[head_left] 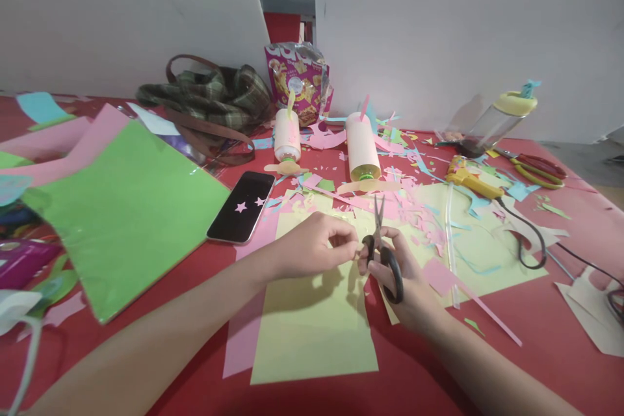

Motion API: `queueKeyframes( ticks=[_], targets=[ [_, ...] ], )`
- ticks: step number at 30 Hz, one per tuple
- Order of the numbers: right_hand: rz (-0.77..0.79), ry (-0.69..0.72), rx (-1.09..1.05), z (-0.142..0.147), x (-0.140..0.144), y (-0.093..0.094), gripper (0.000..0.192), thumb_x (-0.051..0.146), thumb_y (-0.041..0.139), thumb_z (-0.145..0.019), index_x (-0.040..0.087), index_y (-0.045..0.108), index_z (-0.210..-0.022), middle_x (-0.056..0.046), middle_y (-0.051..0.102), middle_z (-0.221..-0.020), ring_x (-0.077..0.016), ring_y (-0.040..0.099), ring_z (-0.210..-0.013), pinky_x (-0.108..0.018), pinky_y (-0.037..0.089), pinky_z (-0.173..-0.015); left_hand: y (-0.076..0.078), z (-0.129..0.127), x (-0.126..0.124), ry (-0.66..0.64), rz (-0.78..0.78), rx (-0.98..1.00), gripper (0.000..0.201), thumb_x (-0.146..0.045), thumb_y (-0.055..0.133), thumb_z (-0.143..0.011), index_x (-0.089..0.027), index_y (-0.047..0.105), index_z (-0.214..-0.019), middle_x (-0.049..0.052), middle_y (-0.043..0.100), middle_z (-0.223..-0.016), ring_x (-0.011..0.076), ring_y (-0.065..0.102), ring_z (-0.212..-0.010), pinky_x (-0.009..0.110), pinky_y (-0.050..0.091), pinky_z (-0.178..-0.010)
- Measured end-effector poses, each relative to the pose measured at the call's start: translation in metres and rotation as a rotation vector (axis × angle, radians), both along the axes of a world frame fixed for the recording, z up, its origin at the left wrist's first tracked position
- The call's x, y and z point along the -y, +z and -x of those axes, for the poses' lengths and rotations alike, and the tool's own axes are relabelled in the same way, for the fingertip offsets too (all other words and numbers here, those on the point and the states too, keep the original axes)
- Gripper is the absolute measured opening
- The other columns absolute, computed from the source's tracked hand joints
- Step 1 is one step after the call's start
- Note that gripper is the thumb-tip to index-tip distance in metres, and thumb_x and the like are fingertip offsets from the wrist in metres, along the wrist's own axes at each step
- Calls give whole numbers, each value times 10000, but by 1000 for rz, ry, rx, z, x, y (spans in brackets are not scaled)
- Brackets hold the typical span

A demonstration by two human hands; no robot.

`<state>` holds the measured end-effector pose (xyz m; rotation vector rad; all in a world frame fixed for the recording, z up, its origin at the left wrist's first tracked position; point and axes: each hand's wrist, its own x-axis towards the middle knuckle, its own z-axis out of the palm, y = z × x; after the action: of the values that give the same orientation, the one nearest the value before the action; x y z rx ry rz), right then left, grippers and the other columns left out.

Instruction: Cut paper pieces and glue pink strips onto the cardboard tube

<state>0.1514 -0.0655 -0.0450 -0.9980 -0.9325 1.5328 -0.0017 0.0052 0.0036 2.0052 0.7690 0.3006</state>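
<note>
My right hand holds a pair of small scissors by their black handles, with the blades pointing away from me and slightly parted. Close to its left, my left hand is closed in a pinch near the scissor handles. Whatever sits between those fingertips is too small to make out. Both hands hover over pale yellow paper, which partly covers a pink sheet. Left of it lies a phone with small pink paper stars on its dark screen.
Paper-wrapped bottles lie behind my hands among paper scraps. At right are a yellow glue gun with a cord, a clear bottle and red-yellow-handled scissors. Green paper spreads left; a plaid bag and snack pouch stand behind.
</note>
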Motion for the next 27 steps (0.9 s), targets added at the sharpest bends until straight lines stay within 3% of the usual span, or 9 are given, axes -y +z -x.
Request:
queueKeyframes(
  ticks=[7, 17, 27],
  targets=[
    [-109, 206, -29, -1, 4, 2, 322, 415, 535, -717, 261, 355, -936, -23, 420, -863, -147, 456, -767, -301, 382, -685, 1, 2, -2, 212, -25, 174, 185, -209, 388, -763, -142, 502, -633, -42, 436, -587, 60, 385, -549, 178, 326, -532],
    [-119, 259, -23, -1, 4, 1, 347, 427, 514, -730, 265, 327, -974, -23, 417, -865, -146, 462, -749, -308, 374, -709, -3, -2, 3, 191, 11, 192, 178, -210, 398, -765, -156, 499, -629, -25, 545, -617, 82, 489, -614, 190, 385, -599],
    [-105, 242, -5, -1, 5, 1, 350, 436, 512, -725, 267, 328, -970, -28, 439, -865, -151, 474, -756, -314, 386, -710, -6, -6, 8, 223, 36, 223, 193, -196, 393, -772, -158, 490, -610, -31, 543, -566, 78, 512, -568, 190, 399, -556]
  ],
)
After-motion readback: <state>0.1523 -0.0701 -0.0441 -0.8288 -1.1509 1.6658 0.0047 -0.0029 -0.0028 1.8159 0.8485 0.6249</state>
